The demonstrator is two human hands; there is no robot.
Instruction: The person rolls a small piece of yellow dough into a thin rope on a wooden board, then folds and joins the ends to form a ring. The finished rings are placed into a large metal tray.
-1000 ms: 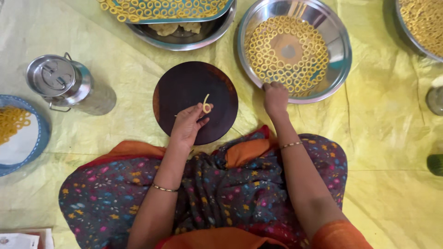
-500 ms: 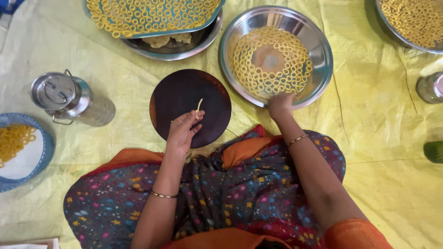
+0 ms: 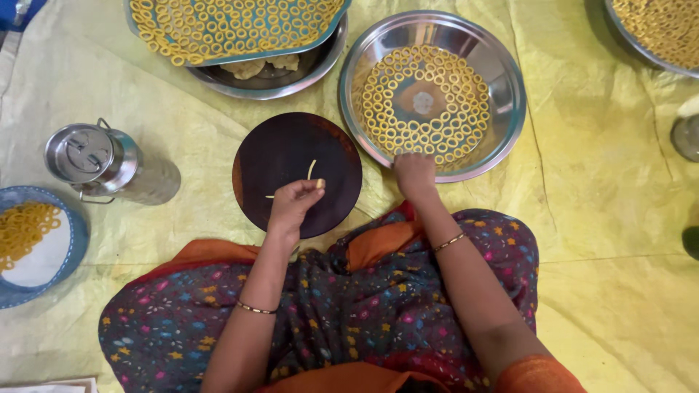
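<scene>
Dough rings (image 3: 426, 102) lie in concentric circles in a steel plate (image 3: 510, 87) on the yellow sheet (image 3: 597, 182) covering the floor. The right hand (image 3: 413, 175) rests at the plate's near rim, fingers curled; what it grips cannot be told. Left of it is a dark round board (image 3: 269, 156), where the left hand (image 3: 291, 204) pinches a thin dough strip (image 3: 312, 169). A lidded steel can (image 3: 102, 164) stands farther left.

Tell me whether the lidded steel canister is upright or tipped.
Tipped: the lidded steel canister lies on its side on the yellow sheet.
</scene>
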